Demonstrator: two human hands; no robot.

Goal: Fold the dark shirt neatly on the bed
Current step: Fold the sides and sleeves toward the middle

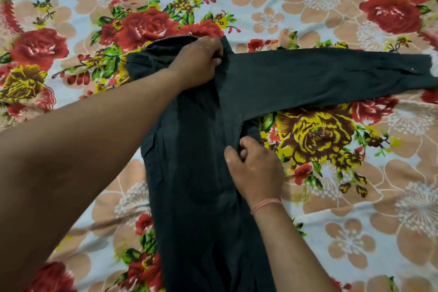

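Head view, single entry.

Item: dark shirt [201, 149]. I am seeing it lying flat on the bed [355, 220], on a flowered sheet, its body running lengthwise toward me and its collar end away from me. The left side is already turned in over the body, which I judge accounts for the straight left edge with a flapped pocket showing along it. The right side also looks folded inward, leaving a narrow column of cloth.

Item: sleeve [331, 78]. It is stretching out to the right, flat on the sheet, with the cuff and a small button near the frame's right edge. I am reading it as laid out this way so that it can be brought back over the body without creasing.

Item: left hand [199, 61]. It is reaching across, fingers curled and pinching cloth at the shoulder just below the collar. I judge it is anchoring the top of the fold line so the shoulder does not drag.

Item: right hand [253, 166]. It is closed on the shirt's right edge just under the armpit, thumb and fingers gripping a pleat of fabric. A thread band is circling the wrist. I am taking this grip as setting the lower end of that same fold line.

Status: side folds in, the sleeve not yet folded, lengthwise fold outstanding.
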